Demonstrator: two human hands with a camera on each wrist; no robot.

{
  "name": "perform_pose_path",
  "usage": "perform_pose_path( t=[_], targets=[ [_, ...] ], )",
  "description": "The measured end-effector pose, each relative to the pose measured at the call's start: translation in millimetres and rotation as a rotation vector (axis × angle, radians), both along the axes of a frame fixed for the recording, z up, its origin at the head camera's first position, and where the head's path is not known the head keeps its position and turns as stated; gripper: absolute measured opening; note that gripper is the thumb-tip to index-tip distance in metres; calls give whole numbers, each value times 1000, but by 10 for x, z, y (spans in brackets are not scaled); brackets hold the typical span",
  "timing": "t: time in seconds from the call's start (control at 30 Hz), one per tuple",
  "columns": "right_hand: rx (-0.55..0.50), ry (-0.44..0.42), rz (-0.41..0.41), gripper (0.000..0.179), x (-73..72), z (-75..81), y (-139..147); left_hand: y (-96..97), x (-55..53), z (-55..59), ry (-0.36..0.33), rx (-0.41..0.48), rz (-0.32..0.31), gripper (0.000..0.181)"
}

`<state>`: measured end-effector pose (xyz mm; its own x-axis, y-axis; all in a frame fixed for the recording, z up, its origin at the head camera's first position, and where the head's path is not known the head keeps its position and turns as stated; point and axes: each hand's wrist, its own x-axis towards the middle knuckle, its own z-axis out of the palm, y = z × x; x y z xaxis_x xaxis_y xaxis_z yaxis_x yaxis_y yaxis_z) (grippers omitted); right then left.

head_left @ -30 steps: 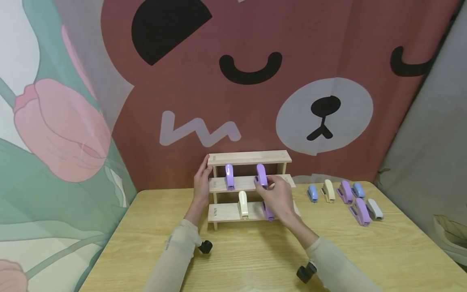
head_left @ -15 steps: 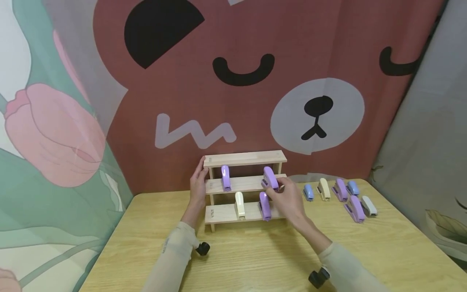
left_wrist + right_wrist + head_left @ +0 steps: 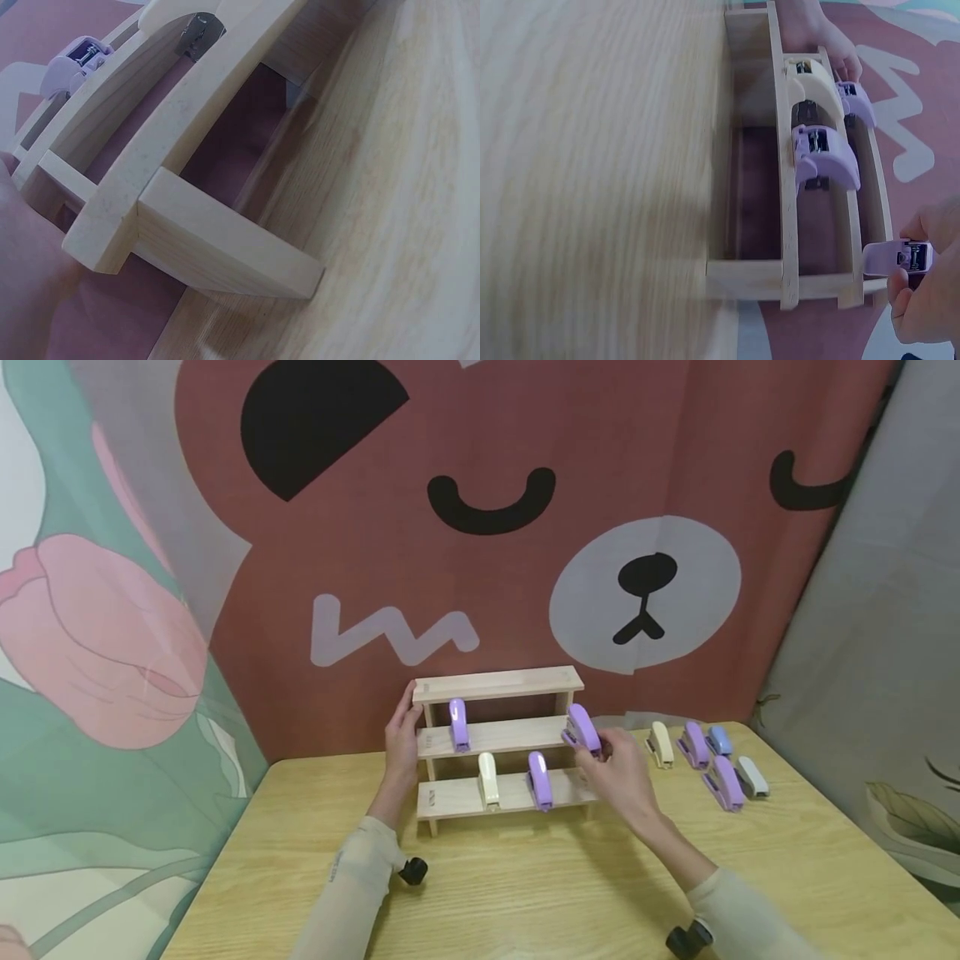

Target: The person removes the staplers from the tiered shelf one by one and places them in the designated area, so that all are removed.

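A three-step wooden display rack [image 3: 498, 682] stands on the table. My left hand [image 3: 402, 747] rests against its left end, fingers stretched up toward the top step. My right hand [image 3: 621, 772] pinches a purple stapler [image 3: 583, 727] between thumb and fingers at the right end of the middle step; the right wrist view shows the held stapler's underside. Another purple stapler [image 3: 458, 725] stands at the left of the middle step. On the bottom step stand a cream stapler [image 3: 488, 779] and a purple stapler [image 3: 539, 779], side by side.
Several more staplers lie on the table right of the rack: a cream one [image 3: 660, 744], a blue one [image 3: 719, 740], a white one [image 3: 752, 776] and two purple ones, the nearer purple stapler [image 3: 724, 782] in front. A bear-print curtain [image 3: 360, 568] hangs behind.
My right hand has moved the purple stapler rightward along the middle step to its right end. My left hand has stayed at the rack's left side. The head view has shifted slightly.
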<state>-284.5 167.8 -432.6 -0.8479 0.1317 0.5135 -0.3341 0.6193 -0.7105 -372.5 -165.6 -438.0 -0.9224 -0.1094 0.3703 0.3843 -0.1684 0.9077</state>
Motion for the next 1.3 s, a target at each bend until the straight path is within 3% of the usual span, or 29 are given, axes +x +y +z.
perform_pose_path(
  t=[0.43,0.9,1.07,1.3],
  targets=[
    [84,73,-57,8,90,-108,412,-16,16,-1,4,13,32,49],
    [170,80,-143,20,176,-269,817,-20,-11,-6,33,23,1,49],
    [193,40,-156,21,157,-390,969,-2,-4,0,29,28,6,49],
    [143,-106,-141,20,156,-512,1175,13,10,16,32,24,3,50]
  ],
)
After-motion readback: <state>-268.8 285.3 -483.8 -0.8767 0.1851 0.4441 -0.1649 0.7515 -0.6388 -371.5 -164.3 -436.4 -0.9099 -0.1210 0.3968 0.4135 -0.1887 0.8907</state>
